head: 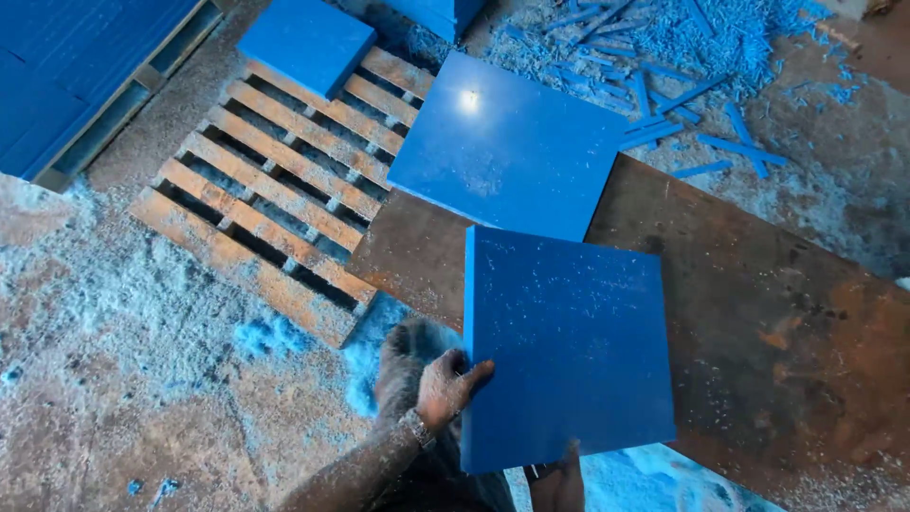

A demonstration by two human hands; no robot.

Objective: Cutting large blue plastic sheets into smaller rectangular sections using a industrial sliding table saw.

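Head view: left hand [445, 384] grips blue panel [569, 341] edge above brown board [787, 332].

I see no package, no label, no sign and no screen from my place at the controls.
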